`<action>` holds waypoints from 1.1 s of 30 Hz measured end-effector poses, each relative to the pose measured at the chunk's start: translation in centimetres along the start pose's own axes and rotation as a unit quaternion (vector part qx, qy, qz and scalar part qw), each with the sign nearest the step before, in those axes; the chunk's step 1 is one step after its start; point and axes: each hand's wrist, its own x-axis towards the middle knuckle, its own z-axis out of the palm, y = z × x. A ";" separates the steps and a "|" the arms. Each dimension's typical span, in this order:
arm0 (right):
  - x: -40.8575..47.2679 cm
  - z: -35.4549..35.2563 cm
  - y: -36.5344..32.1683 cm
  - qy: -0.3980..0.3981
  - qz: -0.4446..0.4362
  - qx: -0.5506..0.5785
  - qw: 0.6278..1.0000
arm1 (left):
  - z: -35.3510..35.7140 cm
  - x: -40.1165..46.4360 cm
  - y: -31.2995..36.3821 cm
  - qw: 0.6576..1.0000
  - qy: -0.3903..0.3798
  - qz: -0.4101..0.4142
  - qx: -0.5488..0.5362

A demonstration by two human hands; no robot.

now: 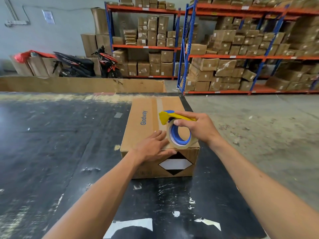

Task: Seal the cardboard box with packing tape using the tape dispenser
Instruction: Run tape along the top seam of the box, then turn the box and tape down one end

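Taping a cardboard box point(151, 121) on a black worktable point(51, 144).
The right hand point(198, 128) grips the yellow tape dispenser point(174, 126), fingers curled over its roll; the left hand point(153, 147) lies flat, fingers spread, just beside it at the box's near edge.

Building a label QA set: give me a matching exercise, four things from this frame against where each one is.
1. left hand
2. tape dispenser
3. cardboard box
4. motor scooter

A. parked on the floor by the shelving
B. on the black table
C. flat on the box's near top edge
D. held in the right hand over the box top

Pairs: 1-C, 2-D, 3-B, 4-A
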 end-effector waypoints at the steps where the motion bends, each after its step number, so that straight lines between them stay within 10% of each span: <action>1: -0.2 0.0 -0.2 -0.003 0.000 -0.003 1.000 | 0.0 0.0 0.1 1.000 0.000 -0.003 0.005; 10: -1.7 -0.5 -1.4 -0.011 -0.004 -0.010 1.000 | -0.2 -0.2 0.5 0.999 -0.005 -0.032 -0.014; 14: -2.8 -1.3 -1.4 -0.012 -0.029 -0.013 0.999 | -2.2 -1.5 1.9 0.970 0.085 -0.069 -0.218; 16: -3.9 -2.1 -0.9 -0.007 -0.077 -0.049 0.996 | -3.6 -2.3 3.2 0.845 0.199 -0.189 -0.458; 19: -5.3 -2.8 -0.5 0.029 -0.232 -0.144 0.962 | -5.9 -3.5 4.1 0.482 0.230 -0.272 -0.801; 21: -5.8 -3.0 -1.1 0.055 -0.315 -0.164 0.933 | -6.9 -4.5 3.8 0.393 0.164 -0.270 -0.863; 25: -6.1 -3.3 -2.2 0.109 -0.407 -0.196 0.885 | -9.0 -6.9 3.1 0.374 0.113 -0.258 -0.884; 33: -3.5 0.2 2.3 -0.082 -0.368 -0.295 0.878 | -10.7 -8.7 3.7 0.411 0.098 -0.313 -0.850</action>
